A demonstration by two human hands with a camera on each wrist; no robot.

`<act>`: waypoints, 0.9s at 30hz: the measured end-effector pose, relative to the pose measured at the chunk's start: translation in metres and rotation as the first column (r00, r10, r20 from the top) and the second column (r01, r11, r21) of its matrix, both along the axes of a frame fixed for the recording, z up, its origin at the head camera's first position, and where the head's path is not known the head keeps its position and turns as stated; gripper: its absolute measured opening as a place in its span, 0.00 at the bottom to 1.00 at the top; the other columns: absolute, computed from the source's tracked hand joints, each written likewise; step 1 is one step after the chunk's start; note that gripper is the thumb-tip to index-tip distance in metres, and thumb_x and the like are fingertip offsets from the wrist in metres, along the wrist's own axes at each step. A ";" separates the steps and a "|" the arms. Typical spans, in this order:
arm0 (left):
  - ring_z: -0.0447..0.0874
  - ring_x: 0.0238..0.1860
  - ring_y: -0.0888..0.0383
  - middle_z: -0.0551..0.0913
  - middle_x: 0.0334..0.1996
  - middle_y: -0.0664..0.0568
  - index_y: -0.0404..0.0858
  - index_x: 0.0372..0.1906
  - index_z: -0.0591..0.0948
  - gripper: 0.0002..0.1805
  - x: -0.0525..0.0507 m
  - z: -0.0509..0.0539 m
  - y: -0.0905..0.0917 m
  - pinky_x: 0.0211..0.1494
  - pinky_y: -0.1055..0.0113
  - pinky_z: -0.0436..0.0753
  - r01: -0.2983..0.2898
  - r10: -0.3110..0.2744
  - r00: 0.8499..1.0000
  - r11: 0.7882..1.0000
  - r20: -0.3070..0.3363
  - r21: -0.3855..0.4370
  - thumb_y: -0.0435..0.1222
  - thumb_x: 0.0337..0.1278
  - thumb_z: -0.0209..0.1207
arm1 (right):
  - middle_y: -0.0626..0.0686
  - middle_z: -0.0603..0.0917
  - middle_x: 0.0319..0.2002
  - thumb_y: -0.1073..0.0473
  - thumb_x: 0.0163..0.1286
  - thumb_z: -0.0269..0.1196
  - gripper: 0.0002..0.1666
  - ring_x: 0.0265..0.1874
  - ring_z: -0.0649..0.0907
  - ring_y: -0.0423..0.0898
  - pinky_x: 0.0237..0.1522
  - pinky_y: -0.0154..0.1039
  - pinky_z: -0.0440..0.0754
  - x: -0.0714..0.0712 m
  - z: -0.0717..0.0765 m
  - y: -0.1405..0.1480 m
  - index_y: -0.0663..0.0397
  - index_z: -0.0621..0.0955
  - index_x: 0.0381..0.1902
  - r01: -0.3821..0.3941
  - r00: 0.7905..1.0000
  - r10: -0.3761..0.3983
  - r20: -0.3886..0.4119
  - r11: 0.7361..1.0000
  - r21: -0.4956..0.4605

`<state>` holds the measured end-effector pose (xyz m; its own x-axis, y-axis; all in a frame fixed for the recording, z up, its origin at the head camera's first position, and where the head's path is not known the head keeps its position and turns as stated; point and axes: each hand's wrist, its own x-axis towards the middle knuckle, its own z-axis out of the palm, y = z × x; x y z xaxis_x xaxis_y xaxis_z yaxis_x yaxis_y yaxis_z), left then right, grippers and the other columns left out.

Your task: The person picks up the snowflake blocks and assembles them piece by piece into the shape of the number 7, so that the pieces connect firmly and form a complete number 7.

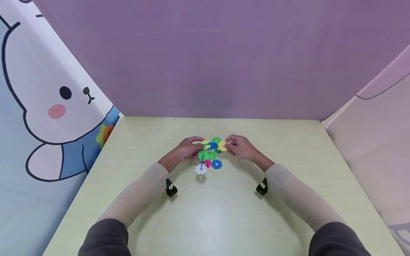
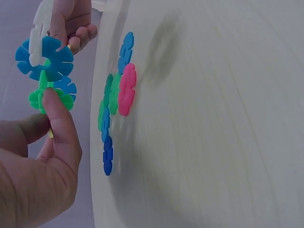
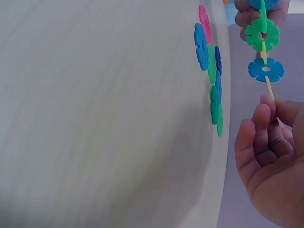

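Note:
Several slotted plastic snowflake discs are joined into a chain held above the table. At its left end, my left hand (image 1: 187,148) pinches the chain by a yellow-green disc (image 1: 205,143), next to a green disc (image 2: 35,99). A white disc (image 1: 201,169) hangs at the near end, joined to a blue disc (image 2: 56,64). My right hand (image 1: 242,147) pinches a yellow disc (image 1: 222,145) between thumb and fingers. In the right wrist view that disc is edge-on, slotted into another blue disc (image 3: 266,70). The fingers partly hide both pinched discs.
Loose discs lie grouped beneath the chain: a pink one (image 2: 127,90), a light blue one (image 1: 216,164), a dark blue one (image 2: 108,156) and several green ones (image 3: 215,104). The pale table (image 1: 205,213) meets a purple backdrop (image 1: 217,71) at its far edge.

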<state>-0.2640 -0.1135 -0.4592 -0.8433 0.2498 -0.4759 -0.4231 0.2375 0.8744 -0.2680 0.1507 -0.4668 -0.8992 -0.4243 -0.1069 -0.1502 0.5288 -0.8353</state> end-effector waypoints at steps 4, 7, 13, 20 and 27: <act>0.81 0.26 0.60 0.82 0.43 0.49 0.48 0.68 0.75 0.21 0.000 0.001 0.001 0.30 0.68 0.82 0.001 -0.001 1.000 1.000 -0.001 0.002 0.37 0.74 0.58 | 0.66 0.86 0.37 0.59 0.79 0.58 0.14 0.27 0.81 0.45 0.36 0.46 0.86 -0.001 -0.001 -0.002 0.61 0.77 0.55 0.010 1.000 -0.010 0.014 1.000 -0.030; 0.81 0.26 0.60 0.83 0.42 0.49 0.47 0.69 0.75 0.22 0.000 0.001 0.002 0.32 0.67 0.82 0.005 -0.005 1.000 1.000 -0.001 0.001 0.38 0.74 0.58 | 0.67 0.86 0.37 0.59 0.79 0.58 0.14 0.27 0.82 0.45 0.36 0.42 0.86 -0.002 -0.001 -0.003 0.63 0.77 0.56 0.014 1.000 -0.013 0.019 0.999 -0.046; 0.82 0.26 0.60 0.83 0.40 0.50 0.46 0.70 0.74 0.23 0.000 0.000 0.003 0.33 0.66 0.83 0.003 -0.003 1.000 1.000 -0.003 0.008 0.38 0.74 0.57 | 0.67 0.86 0.38 0.60 0.79 0.57 0.14 0.29 0.83 0.45 0.36 0.39 0.87 -0.002 0.001 -0.007 0.63 0.77 0.55 0.044 0.998 -0.041 0.049 0.997 -0.065; 0.81 0.25 0.59 0.84 0.38 0.50 0.46 0.70 0.74 0.24 0.001 0.002 0.005 0.33 0.64 0.85 -0.005 0.005 1.000 1.000 -0.008 0.017 0.37 0.73 0.58 | 0.67 0.87 0.39 0.60 0.78 0.58 0.14 0.29 0.84 0.44 0.42 0.47 0.89 -0.001 0.000 -0.010 0.63 0.77 0.55 0.084 0.994 -0.080 0.072 0.995 -0.060; 0.82 0.25 0.59 0.84 0.39 0.48 0.46 0.70 0.74 0.24 0.001 0.005 0.005 0.34 0.62 0.86 -0.020 0.019 1.000 1.000 -0.016 -0.008 0.37 0.72 0.59 | 0.67 0.87 0.39 0.61 0.77 0.59 0.14 0.29 0.85 0.44 0.40 0.45 0.89 -0.002 -0.001 -0.012 0.63 0.77 0.55 0.098 0.993 -0.094 0.065 0.993 -0.064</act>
<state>-0.2634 -0.1082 -0.4547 -0.8555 0.2293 -0.4642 -0.4136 0.2366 0.8792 -0.2700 0.1383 -0.4679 -0.9286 -0.3446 -0.1379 -0.0485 0.4812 -0.8753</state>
